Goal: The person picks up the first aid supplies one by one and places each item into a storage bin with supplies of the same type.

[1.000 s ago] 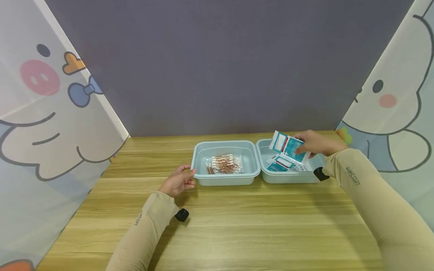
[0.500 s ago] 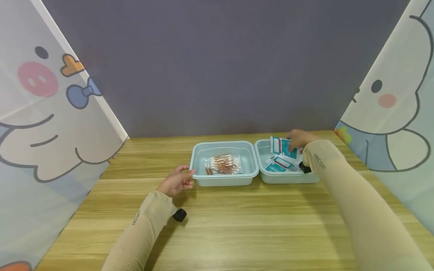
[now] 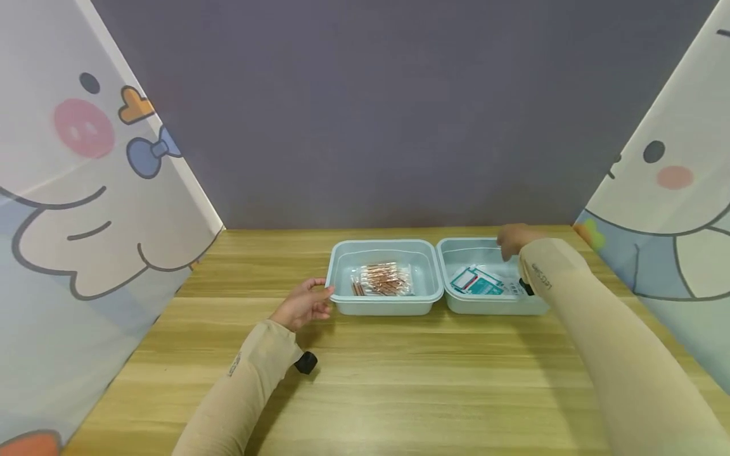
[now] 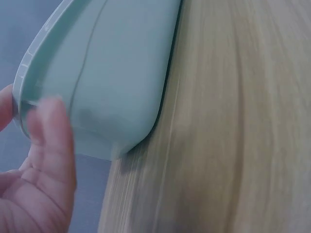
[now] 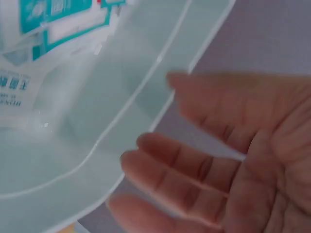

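Note:
My left hand [image 3: 302, 305] holds the left end of a pale blue-green plastic tray [image 3: 384, 308]; in the left wrist view, its fingers [image 4: 54, 131] bend up beside the rim. A clear bag of cotton swabs [image 3: 384, 279] with brown sticks lies in that tray. Over the far right corner of a second matching tray [image 3: 485, 306] is my right hand [image 3: 515, 239], holding nothing. The right wrist view shows its fingers [image 5: 170, 177] loosely extended by the rim. Flat teal-and-white dressing packets [image 3: 479, 282] lie on the second tray's floor.
Both trays stand side by side near the back of a wooden table [image 3: 376, 380]. A grey panel [image 3: 388, 114] rises behind it. Cartoon-printed panels [image 3: 97, 190] flank the table left and right.
The dressing packet in my right hand has gone down into the right tray and been let go. My right hand now hovers unladen at the far rim. My left hand has stayed put.

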Demonstrator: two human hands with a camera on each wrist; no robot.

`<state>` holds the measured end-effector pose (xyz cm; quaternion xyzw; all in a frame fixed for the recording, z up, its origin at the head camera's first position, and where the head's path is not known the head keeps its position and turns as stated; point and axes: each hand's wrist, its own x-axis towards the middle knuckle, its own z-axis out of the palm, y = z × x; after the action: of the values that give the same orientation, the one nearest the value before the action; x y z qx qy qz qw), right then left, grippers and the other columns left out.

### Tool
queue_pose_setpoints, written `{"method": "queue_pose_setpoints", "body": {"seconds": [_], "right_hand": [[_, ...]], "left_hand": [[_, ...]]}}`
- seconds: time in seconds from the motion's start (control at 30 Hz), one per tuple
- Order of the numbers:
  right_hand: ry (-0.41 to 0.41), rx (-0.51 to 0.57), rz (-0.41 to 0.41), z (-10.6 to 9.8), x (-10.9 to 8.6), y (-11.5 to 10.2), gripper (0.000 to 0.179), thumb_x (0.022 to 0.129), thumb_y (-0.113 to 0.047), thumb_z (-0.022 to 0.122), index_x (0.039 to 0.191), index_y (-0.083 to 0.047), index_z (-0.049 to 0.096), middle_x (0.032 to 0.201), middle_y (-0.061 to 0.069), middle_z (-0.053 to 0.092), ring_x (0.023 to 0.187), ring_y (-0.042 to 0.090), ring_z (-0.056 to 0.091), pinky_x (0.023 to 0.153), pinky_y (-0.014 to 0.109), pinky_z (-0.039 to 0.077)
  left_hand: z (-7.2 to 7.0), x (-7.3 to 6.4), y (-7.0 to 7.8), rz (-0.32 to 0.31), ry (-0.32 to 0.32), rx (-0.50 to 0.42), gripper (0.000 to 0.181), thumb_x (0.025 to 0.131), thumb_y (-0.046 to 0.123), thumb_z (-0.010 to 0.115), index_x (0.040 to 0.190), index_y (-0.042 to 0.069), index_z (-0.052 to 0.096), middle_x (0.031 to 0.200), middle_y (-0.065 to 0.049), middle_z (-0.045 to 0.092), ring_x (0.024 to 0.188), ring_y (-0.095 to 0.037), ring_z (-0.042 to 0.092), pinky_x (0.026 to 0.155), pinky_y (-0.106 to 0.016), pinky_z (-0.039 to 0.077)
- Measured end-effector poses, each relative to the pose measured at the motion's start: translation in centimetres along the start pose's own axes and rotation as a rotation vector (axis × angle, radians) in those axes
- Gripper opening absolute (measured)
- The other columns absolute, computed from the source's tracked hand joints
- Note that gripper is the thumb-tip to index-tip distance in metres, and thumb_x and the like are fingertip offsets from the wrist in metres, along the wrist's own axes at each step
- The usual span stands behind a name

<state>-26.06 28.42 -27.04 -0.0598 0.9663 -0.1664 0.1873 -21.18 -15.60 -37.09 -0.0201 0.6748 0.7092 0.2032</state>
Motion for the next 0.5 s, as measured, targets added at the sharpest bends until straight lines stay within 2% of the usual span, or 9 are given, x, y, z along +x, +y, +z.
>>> {"method": "queue_pose_setpoints", "body": {"seconds": [0.07,0.13,0.27,0.4,0.5], "right_hand": [[0.026,-0.052,-0.013,-0.7,-1.1,0.8,0.053,0.084,-0.011,0.063,0.129,0.012,0.047,0.131,0.037,0.042,0.117,0.055,0.041,0.092,0.064,0.041],[0.049,-0.073,0.014,-1.3,-2.3,1.8,0.059,0.085,-0.023,0.065,0.131,0.009,0.046,0.134,0.036,0.039,0.119,0.056,0.037,0.095,0.070,0.032],[0.102,-0.177,0.028,-2.3,-4.2,4.1,0.069,0.088,-0.037,0.063,0.133,0.011,0.042,0.135,0.039,0.036,0.119,0.061,0.033,0.092,0.077,0.027],[0.169,-0.224,-0.077,-2.7,-5.7,6.5,0.069,0.094,-0.034,0.058,0.135,0.016,0.034,0.133,0.043,0.034,0.117,0.062,0.035,0.089,0.074,0.034],[0.270,-0.257,-0.149,-2.8,-7.0,7.9,0.069,0.097,-0.031,0.056,0.138,0.017,0.029,0.133,0.045,0.032,0.119,0.062,0.032,0.092,0.073,0.032]], "left_hand": [[0.1,0.2,0.2,0.000,0.025,0.048,0.046,0.099,0.012,0.054,0.137,-0.003,0.033,0.073,-0.004,0.059,0.054,-0.007,0.057,0.054,-0.022,0.055],[0.1,0.3,0.3,0.007,0.052,0.107,0.046,0.099,0.014,0.055,0.136,-0.003,0.036,0.081,-0.005,0.060,0.061,-0.010,0.059,0.059,-0.024,0.056],[-0.4,0.4,0.5,0.047,0.104,0.237,0.049,0.100,0.024,0.052,0.136,-0.006,0.039,0.113,-0.017,0.057,0.093,-0.027,0.060,0.079,-0.037,0.056],[-2.2,-0.3,1.0,0.104,0.153,0.354,0.058,0.103,0.037,0.042,0.140,-0.007,0.036,0.139,-0.027,0.041,0.122,-0.042,0.044,0.098,-0.051,0.046],[-4.1,-1.2,1.9,0.166,0.211,0.409,0.061,0.103,0.040,0.038,0.146,-0.003,0.030,0.146,-0.026,0.034,0.133,-0.042,0.033,0.106,-0.053,0.037]]}}
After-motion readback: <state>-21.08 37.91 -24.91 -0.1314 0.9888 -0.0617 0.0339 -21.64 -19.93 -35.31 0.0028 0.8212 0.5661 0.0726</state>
